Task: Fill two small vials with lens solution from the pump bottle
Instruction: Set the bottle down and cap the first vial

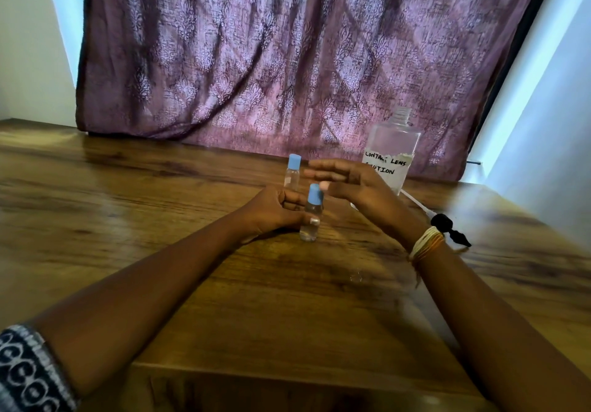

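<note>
Two small clear vials with light blue caps stand on the wooden table [160, 219]. The nearer vial [311, 216] is upright, and my left hand [271, 211] grips its body from the left. My right hand [348, 181] hovers just right of and above its cap, fingers spread, holding nothing. The farther vial [292, 172] stands behind, partly hidden by my hands. The large clear bottle [395, 146], labelled "contact lens solution", stands at the back right with its neck uncapped. Its black pump head [449, 229] with a white tube lies on the table to the right.
A purple patterned curtain [287, 53] hangs behind the table's far edge. White walls stand on both sides. A few drops of liquid [356, 275] glisten on the wood near my right forearm. The table's front edge runs below my arms.
</note>
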Action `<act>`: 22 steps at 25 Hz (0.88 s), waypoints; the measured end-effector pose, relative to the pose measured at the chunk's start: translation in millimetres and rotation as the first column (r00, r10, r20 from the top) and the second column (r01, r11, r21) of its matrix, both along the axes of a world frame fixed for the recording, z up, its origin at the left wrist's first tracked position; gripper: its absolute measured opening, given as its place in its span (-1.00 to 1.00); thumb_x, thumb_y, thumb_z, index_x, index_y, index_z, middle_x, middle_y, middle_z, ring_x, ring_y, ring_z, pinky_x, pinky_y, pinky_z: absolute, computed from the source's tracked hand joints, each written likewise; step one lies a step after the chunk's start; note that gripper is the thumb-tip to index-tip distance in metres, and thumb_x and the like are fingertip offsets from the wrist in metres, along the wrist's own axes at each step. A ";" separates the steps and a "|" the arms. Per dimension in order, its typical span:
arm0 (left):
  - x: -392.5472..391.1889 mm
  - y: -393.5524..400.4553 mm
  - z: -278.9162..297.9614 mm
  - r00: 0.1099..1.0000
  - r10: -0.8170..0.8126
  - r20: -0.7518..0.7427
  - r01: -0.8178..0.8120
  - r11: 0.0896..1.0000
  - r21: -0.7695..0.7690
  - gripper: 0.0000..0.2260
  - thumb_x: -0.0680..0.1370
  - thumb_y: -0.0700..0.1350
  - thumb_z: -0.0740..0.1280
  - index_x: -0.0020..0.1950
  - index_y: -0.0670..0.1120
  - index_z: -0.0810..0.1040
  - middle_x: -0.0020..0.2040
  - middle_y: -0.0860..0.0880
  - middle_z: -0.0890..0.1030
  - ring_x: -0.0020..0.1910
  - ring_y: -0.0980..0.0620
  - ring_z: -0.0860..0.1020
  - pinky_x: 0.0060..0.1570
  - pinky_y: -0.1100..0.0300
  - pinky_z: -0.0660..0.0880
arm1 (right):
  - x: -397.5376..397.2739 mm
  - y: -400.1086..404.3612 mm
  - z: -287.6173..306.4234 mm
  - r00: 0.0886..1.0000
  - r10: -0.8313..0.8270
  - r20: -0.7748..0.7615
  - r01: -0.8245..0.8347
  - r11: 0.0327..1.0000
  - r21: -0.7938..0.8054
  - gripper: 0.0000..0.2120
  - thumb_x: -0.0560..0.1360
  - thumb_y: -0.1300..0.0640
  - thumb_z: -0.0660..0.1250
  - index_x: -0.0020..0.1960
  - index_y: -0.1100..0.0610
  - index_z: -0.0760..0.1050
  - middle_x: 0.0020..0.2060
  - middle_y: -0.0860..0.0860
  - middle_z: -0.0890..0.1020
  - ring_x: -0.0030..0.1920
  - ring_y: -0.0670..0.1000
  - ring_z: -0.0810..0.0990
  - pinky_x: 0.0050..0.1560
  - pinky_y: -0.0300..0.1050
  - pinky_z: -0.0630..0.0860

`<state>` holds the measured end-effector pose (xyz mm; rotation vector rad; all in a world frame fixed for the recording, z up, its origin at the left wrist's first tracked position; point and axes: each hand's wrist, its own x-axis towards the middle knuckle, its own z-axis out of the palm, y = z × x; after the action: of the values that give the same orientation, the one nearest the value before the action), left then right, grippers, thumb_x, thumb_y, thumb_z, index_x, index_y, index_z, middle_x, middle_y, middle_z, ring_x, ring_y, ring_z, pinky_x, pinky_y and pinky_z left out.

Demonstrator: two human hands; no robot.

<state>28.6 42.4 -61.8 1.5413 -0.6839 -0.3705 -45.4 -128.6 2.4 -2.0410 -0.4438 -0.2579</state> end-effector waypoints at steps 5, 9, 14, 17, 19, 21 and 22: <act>1.0 -0.7 0.5 1.000 0.022 0.005 -0.022 0.999 0.032 -0.73 0.39 -0.31 0.48 0.09 -0.19 0.65 0.05 -0.19 0.69 0.07 -0.12 0.66 0.18 -0.04 0.55 | -1.8 -11.3 7.8 0.988 -0.156 -0.006 0.156 0.987 0.030 -0.77 0.56 0.36 0.24 0.19 0.32 0.52 -0.22 0.16 0.68 -0.33 -0.13 0.68 -0.30 -0.33 0.58; -1.6 1.0 1.9 1.000 0.020 0.013 -0.021 0.999 0.041 -0.73 0.39 -0.29 0.49 0.08 -0.16 0.66 0.00 -0.13 0.72 0.01 -0.04 0.68 0.07 0.09 0.59 | -0.8 -12.0 4.4 0.996 -0.082 -0.041 0.084 0.995 0.057 -0.65 0.52 0.45 0.23 0.27 0.27 0.47 -0.02 0.14 0.68 -0.07 -0.10 0.68 -0.07 -0.31 0.59; -3.8 1.5 4.0 1.000 0.016 0.005 -0.016 0.999 0.037 -0.72 0.40 -0.32 0.47 0.10 -0.18 0.64 0.01 -0.10 0.71 -0.04 0.03 0.68 0.03 0.15 0.61 | 3.2 -7.7 -0.6 0.993 -0.114 -0.007 0.113 0.990 -0.084 -0.57 0.47 0.52 0.23 0.27 0.23 0.48 -0.13 0.06 0.70 -0.13 -0.13 0.68 -0.02 -0.27 0.61; -4.6 2.0 5.1 1.000 0.009 0.014 -0.009 0.999 0.048 -0.71 0.41 -0.32 0.46 0.12 -0.19 0.63 0.04 -0.13 0.70 -0.01 0.01 0.68 0.03 0.16 0.60 | 3.2 -10.6 1.5 0.987 -0.156 0.028 0.157 0.984 -0.080 -0.59 0.46 0.54 0.22 0.23 0.24 0.51 -0.15 0.09 0.66 -0.14 -0.08 0.64 -0.06 -0.27 0.58; -4.7 1.6 5.0 1.000 0.016 0.015 -0.016 0.999 0.051 -0.70 0.41 -0.32 0.47 0.14 -0.22 0.62 0.04 -0.15 0.70 -0.02 0.00 0.68 0.03 0.15 0.61 | 1.2 -6.3 0.9 0.997 -0.075 0.002 0.075 0.995 -0.068 -0.53 0.44 0.56 0.24 0.29 0.26 0.46 0.01 0.08 0.63 -0.05 -0.15 0.63 -0.01 -0.32 0.58; -3.9 1.6 4.9 1.000 0.027 0.016 -0.028 0.998 0.056 -0.69 0.40 -0.31 0.47 0.14 -0.23 0.62 0.04 -0.17 0.70 -0.01 -0.02 0.68 0.05 0.12 0.61 | 0.8 -2.0 -1.5 1.000 0.007 -0.026 -0.008 0.999 -0.049 -0.51 0.44 0.55 0.27 0.31 0.25 0.44 0.06 0.00 0.63 0.00 -0.22 0.65 0.02 -0.35 0.56; -3.9 1.4 5.0 0.999 0.030 0.019 -0.031 0.998 0.057 -0.69 0.40 -0.31 0.48 0.14 -0.23 0.62 0.04 -0.18 0.70 0.00 -0.04 0.67 0.07 0.09 0.60 | 1.6 -1.1 -2.6 1.000 0.009 -0.022 -0.010 0.999 -0.051 -0.53 0.44 0.53 0.31 0.29 0.23 0.46 0.03 -0.03 0.64 -0.01 -0.24 0.65 0.02 -0.35 0.56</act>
<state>24.6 43.7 -56.8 1.6094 -0.6681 -0.3570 -43.7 -129.7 -0.3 -2.0889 -0.4506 -0.2198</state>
